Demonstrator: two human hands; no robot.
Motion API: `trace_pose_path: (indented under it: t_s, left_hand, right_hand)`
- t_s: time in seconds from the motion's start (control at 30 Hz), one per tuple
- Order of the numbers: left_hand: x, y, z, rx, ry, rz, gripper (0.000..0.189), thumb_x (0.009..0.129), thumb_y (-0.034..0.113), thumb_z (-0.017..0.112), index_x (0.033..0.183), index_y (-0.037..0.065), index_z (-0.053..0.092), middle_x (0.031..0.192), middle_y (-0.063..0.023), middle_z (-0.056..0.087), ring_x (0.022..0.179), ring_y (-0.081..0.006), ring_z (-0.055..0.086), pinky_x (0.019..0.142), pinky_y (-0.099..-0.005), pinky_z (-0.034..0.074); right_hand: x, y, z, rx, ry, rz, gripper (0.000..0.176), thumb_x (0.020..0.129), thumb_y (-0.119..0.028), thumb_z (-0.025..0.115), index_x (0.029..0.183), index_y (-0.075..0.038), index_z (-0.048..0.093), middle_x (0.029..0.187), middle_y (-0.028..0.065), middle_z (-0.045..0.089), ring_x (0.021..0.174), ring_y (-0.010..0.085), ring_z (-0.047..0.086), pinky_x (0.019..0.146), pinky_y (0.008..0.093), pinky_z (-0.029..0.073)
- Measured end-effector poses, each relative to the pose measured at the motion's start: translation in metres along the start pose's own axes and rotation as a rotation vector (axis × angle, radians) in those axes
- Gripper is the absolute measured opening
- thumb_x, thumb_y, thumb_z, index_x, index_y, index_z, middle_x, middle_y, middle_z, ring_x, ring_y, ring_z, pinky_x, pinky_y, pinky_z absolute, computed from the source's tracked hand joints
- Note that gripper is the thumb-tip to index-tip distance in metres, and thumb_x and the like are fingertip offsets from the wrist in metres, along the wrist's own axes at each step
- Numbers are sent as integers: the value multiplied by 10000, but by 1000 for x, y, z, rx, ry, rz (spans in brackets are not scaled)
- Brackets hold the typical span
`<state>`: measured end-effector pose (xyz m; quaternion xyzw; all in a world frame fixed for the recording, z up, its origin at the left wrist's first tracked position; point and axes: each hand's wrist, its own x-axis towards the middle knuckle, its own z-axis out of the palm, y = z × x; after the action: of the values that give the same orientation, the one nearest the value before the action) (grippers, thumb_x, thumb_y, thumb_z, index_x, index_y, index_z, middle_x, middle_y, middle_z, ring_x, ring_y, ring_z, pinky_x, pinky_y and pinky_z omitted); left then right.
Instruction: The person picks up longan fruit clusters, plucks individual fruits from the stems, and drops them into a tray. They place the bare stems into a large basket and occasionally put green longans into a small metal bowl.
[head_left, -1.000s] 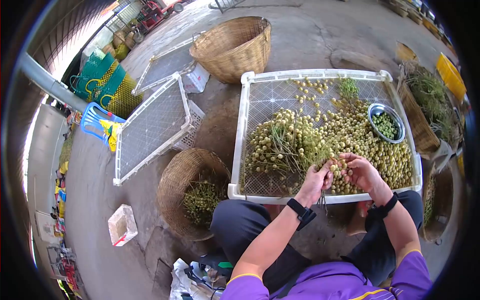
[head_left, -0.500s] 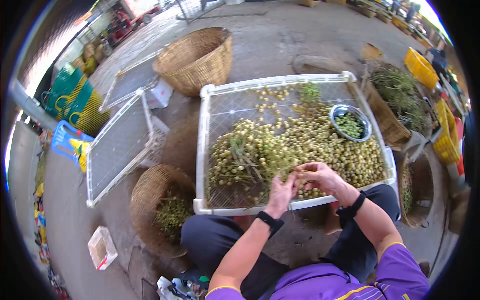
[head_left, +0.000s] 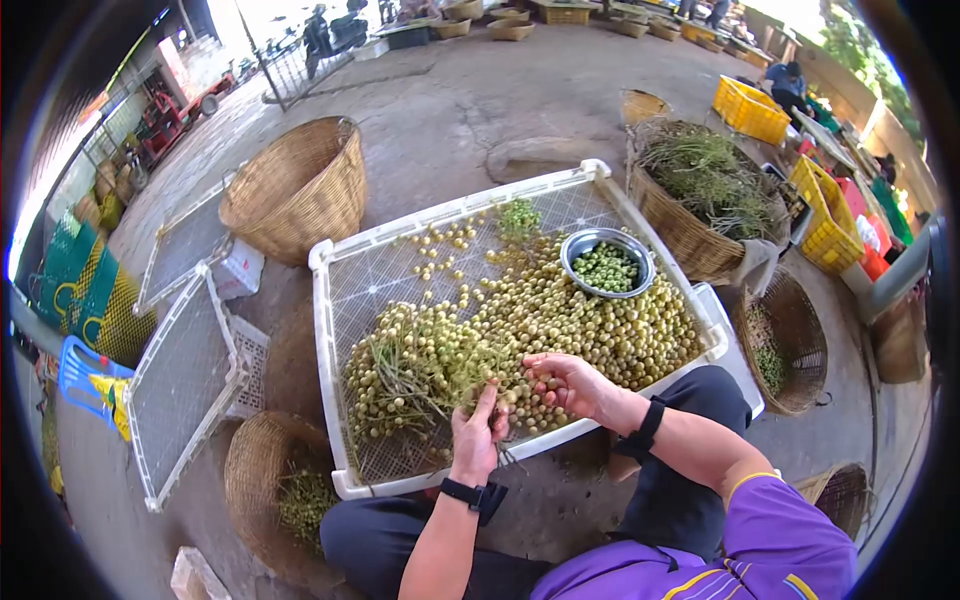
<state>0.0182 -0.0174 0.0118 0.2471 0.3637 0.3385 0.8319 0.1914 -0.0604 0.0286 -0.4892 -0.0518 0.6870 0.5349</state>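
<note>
My left hand (head_left: 478,436) is closed at the near edge of a white mesh tray (head_left: 375,262), pinching a thin stalk of the fruit; stem ends poke out below the fingers. Just right of it, my right hand (head_left: 572,386) has curled fingers over the loose round yellowish fruit (head_left: 640,345); what they hold, if anything, is too small to make out. Left of both hands lies a heap of stalks with fruit (head_left: 410,365). Toward the tray's far right corner, a metal bowl (head_left: 568,258) holds small green fruit (head_left: 605,268).
A large wicker basket (head_left: 300,190) stands beyond the tray's left side. Another basket (head_left: 265,470) with sprigs sits by my left knee. To the right are a basket of bare stalks (head_left: 690,240), a deep basket (head_left: 800,330) and yellow crates (head_left: 750,110). Mesh frames (head_left: 185,390) lean at left.
My hands have moved apart; before, their fingertips met over the tray's near edge. The whole view has turned to the right, so the tray appears further left and tilted.
</note>
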Motion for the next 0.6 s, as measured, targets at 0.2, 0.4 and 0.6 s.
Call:
trace_pose_path:
  t_s: [0.2, 0.4, 0.6]
  left_hand:
    - [-2, 3, 1, 105, 34, 117, 133, 857, 146, 599, 959, 62, 587, 620, 36, 476, 463, -42, 388, 391, -189, 269]
    - [-3, 3, -11, 332, -104, 76, 207, 913, 163, 474, 1003, 11, 582, 722, -35, 572, 580, -106, 546, 483, -235, 457]
    - [-29, 6, 51, 276, 263, 71, 168, 909, 161, 481, 834, 63, 594, 544, 69, 445, 421, -33, 366, 384, -178, 270]
  right_hand:
    - [2, 9, -6, -302, -113, 27, 335, 869, -313, 573, 1109, -80, 551, 877, -3, 608, 682, 60, 572, 479, 187, 437]
    - [4, 25, 9, -439, -318, -145, 349, 806, -341, 651, 1004, -67, 565, 685, -48, 561, 542, 23, 485, 424, 163, 385]
    - [14, 34, 3, -481, -295, -287, 191, 803, -245, 607, 858, -62, 603, 699, -26, 594, 546, 51, 508, 413, 198, 412]
